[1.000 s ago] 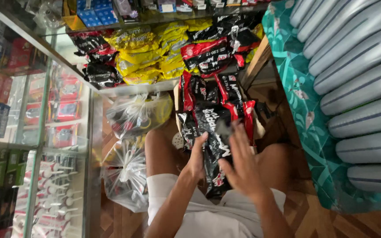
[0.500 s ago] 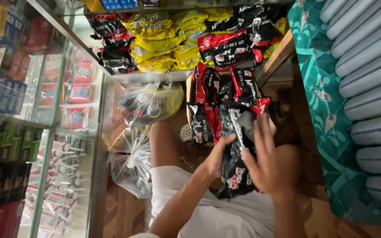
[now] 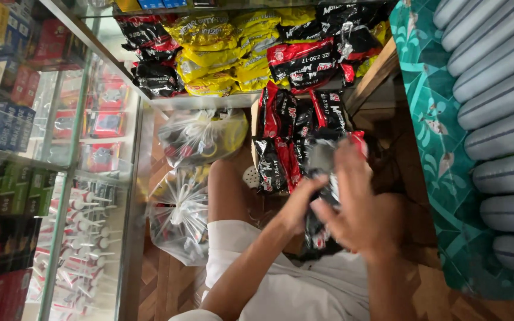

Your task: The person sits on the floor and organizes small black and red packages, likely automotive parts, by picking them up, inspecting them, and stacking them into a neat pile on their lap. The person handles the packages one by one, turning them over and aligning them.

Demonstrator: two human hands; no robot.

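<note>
Both hands work one black-and-red packet (image 3: 319, 229) held over the lap, between the knees. The left hand (image 3: 295, 208) closes on its near-left edge, fingers curled around the film. The right hand (image 3: 361, 205) covers the packet from above, fingers spread and bent; motion blur hides whether this grip is fully closed or only pressing, so I cannot tell.

Handling, as a judgement: the packet looks like glossy plastic film around a folded, rubbery content. Likely soft and pliable, moderate in weight for its size, not fragile. The film shines, so it is probably slick; a pinch on one corner would let it slide or droop. A better hold is across the folded bulk, thumb on one face and fingers on the other, close to where the left grip sits now.

Just beyond the grip, away from the body, a heap of like packets (image 3: 295, 139) lies on the floor, some overlapping. Further out, a shelf (image 3: 209, 101) carries yellow packets (image 3: 215, 56) and more black-and-red ones. Left of the grip, two clear bags (image 3: 182, 214) sit knotted by the knee, beside a glass case (image 3: 60, 160) of boxed goods. Right of the grip hangs a teal patterned cloth (image 3: 441, 148).
</note>
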